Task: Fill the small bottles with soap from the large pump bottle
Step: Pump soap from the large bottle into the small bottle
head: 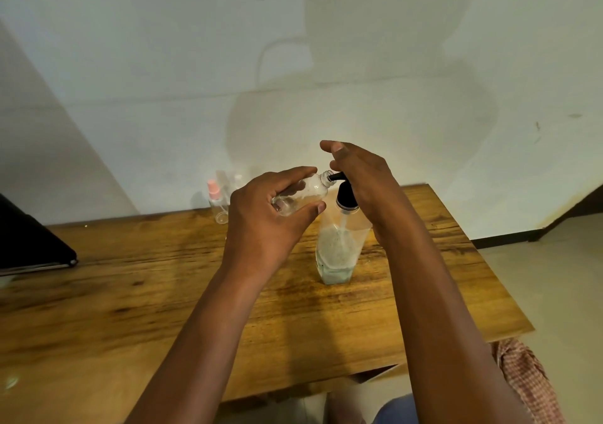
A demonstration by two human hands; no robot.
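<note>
A large clear pump bottle with a black pump head stands upright on the wooden table, partly filled with pale foamy soap. My right hand rests on top of the pump head, fingers straight. My left hand grips a small clear bottle, tilted on its side, its open neck against the black spout. Little liquid shows inside the small bottle.
More small clear bottles, one with a pink cap, stand at the table's far edge by the wall. A dark flat object lies at the left. Checked cloth hangs off the right front corner.
</note>
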